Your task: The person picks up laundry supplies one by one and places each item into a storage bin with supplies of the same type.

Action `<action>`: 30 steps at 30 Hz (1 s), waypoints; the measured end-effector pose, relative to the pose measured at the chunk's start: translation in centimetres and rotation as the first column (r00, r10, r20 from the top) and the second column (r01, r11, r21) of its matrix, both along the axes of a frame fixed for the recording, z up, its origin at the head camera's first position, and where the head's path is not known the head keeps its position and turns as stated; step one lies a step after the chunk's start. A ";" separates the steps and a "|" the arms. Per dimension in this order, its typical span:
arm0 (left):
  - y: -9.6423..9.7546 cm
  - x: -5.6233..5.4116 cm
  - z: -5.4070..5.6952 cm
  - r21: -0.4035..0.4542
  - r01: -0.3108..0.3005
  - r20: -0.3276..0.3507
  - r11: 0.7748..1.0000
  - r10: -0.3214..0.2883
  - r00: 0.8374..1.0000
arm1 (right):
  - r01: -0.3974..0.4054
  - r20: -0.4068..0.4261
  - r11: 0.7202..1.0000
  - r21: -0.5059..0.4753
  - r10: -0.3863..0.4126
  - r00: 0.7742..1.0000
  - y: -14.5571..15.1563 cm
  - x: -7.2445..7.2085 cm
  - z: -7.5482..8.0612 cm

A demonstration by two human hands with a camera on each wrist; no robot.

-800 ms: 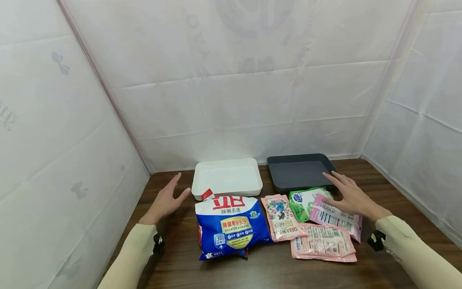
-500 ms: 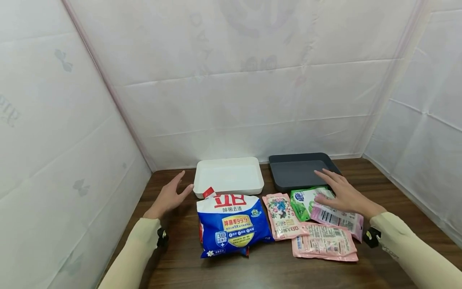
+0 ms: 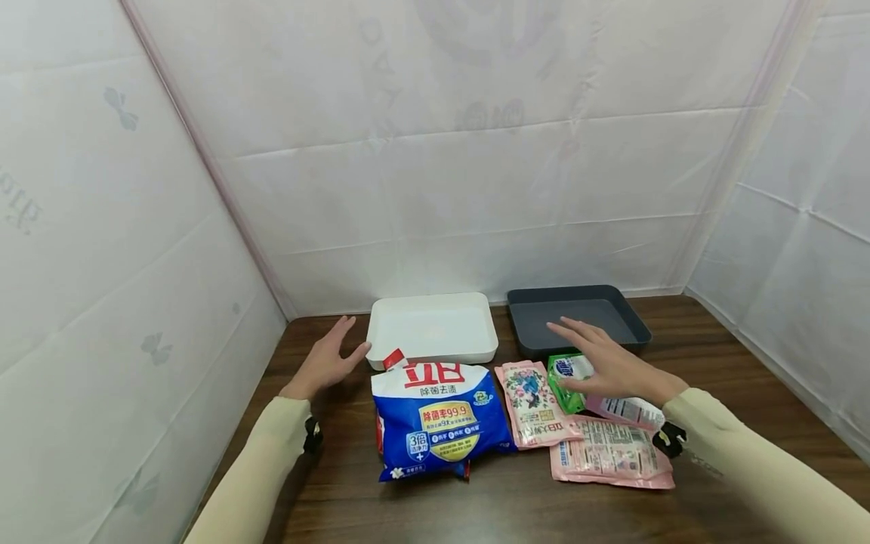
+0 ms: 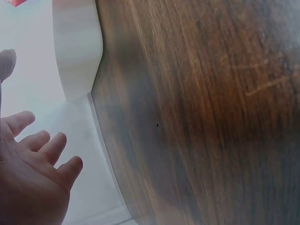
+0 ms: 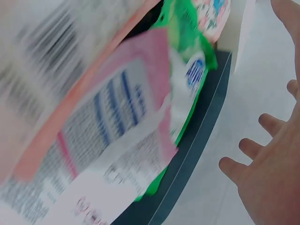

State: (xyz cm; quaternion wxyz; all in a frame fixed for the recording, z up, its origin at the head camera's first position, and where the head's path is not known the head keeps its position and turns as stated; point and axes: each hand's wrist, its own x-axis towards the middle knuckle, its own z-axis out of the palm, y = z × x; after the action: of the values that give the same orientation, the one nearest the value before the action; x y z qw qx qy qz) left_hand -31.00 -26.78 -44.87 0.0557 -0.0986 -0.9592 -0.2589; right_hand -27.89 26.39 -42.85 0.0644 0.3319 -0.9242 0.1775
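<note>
Empty of any grip, my left hand [image 3: 326, 367] and right hand [image 3: 615, 370] hang loose; the green pouch [image 3: 572, 402] lies near the right one, toward the table's [image 3: 476, 517] far-right corner. Lifting it, I could drag the lilac pouch [image 5: 117, 117], since they overlap.

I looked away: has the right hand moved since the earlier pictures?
Yes: in the head view, the right hand has shifted left against the dark tray.
</note>
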 end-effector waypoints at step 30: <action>2.3 -1.6 0.0 -0.084 0.044 0.075 0.995 -0.037 0.996 | -0.214 0.154 0.977 -0.020 0.215 0.964 -9.5 2.1 1.4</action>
State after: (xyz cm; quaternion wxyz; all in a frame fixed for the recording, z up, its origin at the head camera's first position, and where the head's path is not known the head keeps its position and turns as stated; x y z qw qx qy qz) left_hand -32.58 -24.47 -44.85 0.0110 -0.1109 -0.9687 -0.2218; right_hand -25.78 16.86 -41.40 -0.0268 0.4152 -0.8847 0.2103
